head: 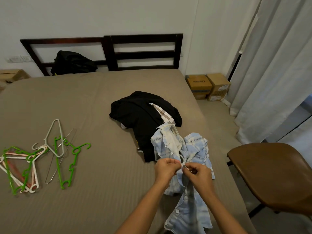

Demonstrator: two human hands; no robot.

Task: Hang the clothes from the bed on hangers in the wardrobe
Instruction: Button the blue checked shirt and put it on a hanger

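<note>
On the bed [84, 98], left grip [166, 168] and right grip [196, 174] pinch one blue shirt [194, 146]; two green hangers [73, 168] lie apart

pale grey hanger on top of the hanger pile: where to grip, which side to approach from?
Take the pale grey hanger at its far corner, coming down from the headboard side. That end juts onto bare sheet, clear of the green hangers crossing its near end, so fingers should close round it without snagging others.
</note>
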